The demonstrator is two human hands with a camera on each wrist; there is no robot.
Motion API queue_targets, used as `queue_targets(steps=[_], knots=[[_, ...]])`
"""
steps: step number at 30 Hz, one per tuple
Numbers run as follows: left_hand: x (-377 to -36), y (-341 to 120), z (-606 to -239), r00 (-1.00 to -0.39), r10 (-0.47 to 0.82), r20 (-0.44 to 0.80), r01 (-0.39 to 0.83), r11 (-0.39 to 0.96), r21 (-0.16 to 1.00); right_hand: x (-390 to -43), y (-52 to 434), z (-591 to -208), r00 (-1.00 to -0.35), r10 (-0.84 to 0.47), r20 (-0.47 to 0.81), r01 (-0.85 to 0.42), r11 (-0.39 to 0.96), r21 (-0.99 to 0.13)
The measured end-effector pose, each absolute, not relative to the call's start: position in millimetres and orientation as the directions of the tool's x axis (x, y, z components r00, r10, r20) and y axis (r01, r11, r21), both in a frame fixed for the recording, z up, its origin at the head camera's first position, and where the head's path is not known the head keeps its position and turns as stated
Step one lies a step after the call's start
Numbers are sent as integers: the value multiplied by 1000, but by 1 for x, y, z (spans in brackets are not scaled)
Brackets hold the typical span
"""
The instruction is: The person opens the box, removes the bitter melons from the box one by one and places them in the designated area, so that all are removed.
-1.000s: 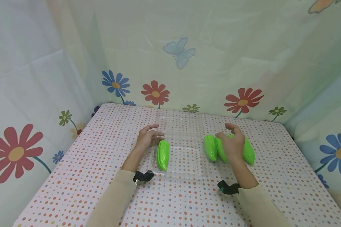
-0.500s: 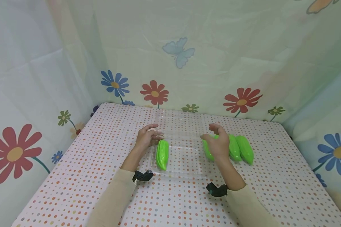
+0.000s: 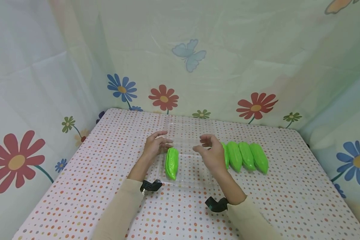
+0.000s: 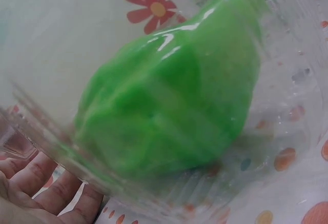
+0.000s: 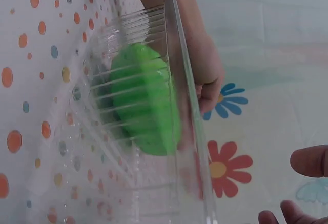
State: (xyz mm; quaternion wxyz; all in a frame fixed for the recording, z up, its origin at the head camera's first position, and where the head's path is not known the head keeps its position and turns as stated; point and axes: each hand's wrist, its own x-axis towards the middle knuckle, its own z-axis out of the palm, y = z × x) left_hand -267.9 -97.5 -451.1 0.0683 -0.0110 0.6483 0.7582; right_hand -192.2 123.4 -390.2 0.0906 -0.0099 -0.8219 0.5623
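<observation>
**Hands working at the clear tray**

The left hand (image 3: 154,146) is resting against the far left rim of the clear tray (image 3: 188,178), fingers relaxed and gripping nothing. 1 green gourd (image 3: 171,163) is lying inside, at the tray's left side. The right hand (image 3: 211,154) is hovering over the tray's right part, fingers loosely spread and empty. 4 more gourds (image 3: 246,156) are sitting in a row just beside it on the dotted tablecloth (image 3: 78,186).

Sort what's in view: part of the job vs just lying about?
In the job:
clear tray, left hand at its edge
gourd in the tray
right hand, empty above the tray
four green gourds beside the tray

Lying about:
dotted tablecloth
flower backdrop
</observation>
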Motion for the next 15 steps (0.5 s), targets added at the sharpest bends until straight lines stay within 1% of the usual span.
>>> queue_targets(steps=[5, 15], knots=[[-268, -98, -452, -991, 88, -105, -117, -142, 983, -189, 108, -396, -996, 23, 89, -70, 440, -895], [-271, -100, -455, -989, 94, -111, -124, -141, 982, -188, 90, -411, -997, -75, -12, -30, 537, -843]])
